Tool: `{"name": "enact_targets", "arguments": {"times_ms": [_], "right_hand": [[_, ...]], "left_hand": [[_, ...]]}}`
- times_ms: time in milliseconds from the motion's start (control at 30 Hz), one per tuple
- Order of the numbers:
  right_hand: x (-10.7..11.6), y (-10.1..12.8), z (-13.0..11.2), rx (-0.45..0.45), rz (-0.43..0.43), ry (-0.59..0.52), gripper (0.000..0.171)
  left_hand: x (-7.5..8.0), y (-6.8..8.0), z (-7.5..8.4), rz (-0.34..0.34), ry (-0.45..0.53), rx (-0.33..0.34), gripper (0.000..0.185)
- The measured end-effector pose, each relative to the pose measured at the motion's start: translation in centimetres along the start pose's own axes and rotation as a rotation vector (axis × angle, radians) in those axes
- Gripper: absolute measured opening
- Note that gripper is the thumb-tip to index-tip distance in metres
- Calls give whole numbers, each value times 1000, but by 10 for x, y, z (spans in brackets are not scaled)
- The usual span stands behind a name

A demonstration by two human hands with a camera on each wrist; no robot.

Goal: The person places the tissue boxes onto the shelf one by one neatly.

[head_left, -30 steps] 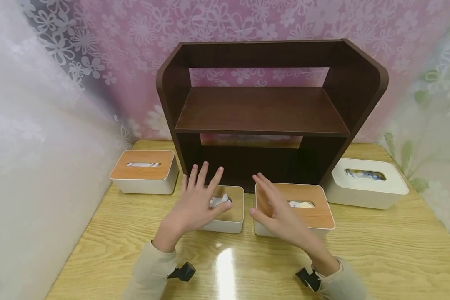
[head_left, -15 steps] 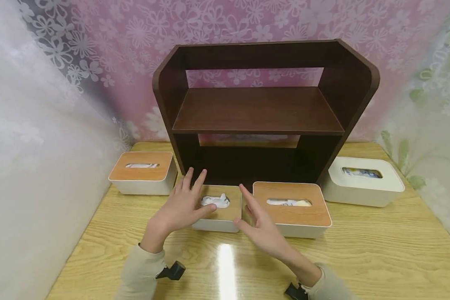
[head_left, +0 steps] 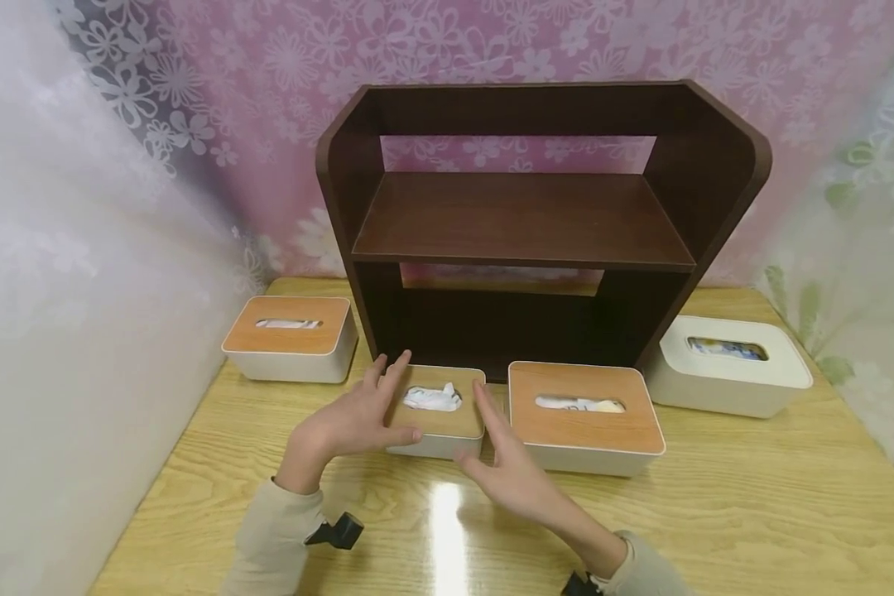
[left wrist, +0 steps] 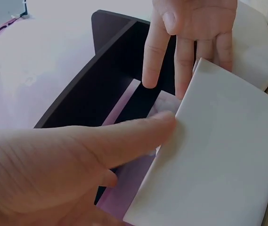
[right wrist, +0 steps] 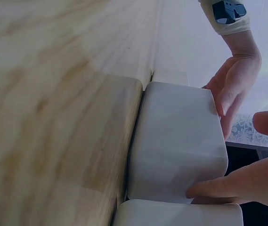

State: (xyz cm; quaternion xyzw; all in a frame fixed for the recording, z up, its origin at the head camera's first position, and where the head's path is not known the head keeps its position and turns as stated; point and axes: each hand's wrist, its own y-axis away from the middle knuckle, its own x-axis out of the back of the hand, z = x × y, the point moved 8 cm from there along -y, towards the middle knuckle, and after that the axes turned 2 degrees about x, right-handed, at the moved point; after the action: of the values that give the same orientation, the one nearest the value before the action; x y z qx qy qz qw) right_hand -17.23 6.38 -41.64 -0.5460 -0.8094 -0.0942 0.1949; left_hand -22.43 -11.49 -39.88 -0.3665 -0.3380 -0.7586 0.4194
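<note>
Left hand (head_left: 346, 426) is at the left side of the small tissue box (head_left: 435, 424), which stands directly in front of the shelf (head_left: 521, 219), left half. Fingers long and spread, pointing toward the shelf; thumb stuck out along the box's front rim (left wrist view puts its tip right at the top edge; how firmly it presses, can't tell).

Right hand (head_left: 514, 472) mirrors it on the box's right side: index straight, aimed at the shelf, thumb held wide of it near the front corner. Other fingers partly hidden. The two hands bracket the box, neither curled round it; box sits flat on the table (head_left: 752, 505), tissue in its lid slot.

Tight spot: large tissue box (head_left: 584, 430), orange wood lid, in front of the shelf's right half. Only a narrow gap between the two boxes, and the right fingers are at it. Shelf's base is close behind both.

Others: orange-lidded box (head_left: 290, 339) to the shelf's left, all-white box (head_left: 730, 372) to its right. Both shelf tiers dark brown, floral wall covering (head_left: 290, 141) behind. Black wrist camera (head_left: 343, 531) at the left sleeve (head_left: 271, 530), in front of the shelf.
</note>
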Motion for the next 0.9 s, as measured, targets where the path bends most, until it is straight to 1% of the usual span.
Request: {"name": "enact_targets", "arguments": {"times_ms": [167,233,367,433,567,767,900], "right_hand": [[2,-1,3,-39,-11,-41,95],[1,-2,5,-55,-16,-91,95],[-4,-1,11,-92,-23,-191,97],[-6,0,14,-102,-22,-237,98],[-6,2,16,-113,-3,-294,97],[-8,2,17,-143,11,-321,94],[-10,1,17,-143,4,-368,96]], "left_hand": [[-1,-2,1,-46,20,-1,107],[-1,-3,2,-52,37,-10,106],[-4,-2,-1,-60,73,-1,110],[-7,-3,-2,-61,83,14,113],[-11,-5,-3,-63,90,52,120],[-7,-6,-6,-44,65,114,127],[-4,-8,-8,-39,62,132,128]]}}
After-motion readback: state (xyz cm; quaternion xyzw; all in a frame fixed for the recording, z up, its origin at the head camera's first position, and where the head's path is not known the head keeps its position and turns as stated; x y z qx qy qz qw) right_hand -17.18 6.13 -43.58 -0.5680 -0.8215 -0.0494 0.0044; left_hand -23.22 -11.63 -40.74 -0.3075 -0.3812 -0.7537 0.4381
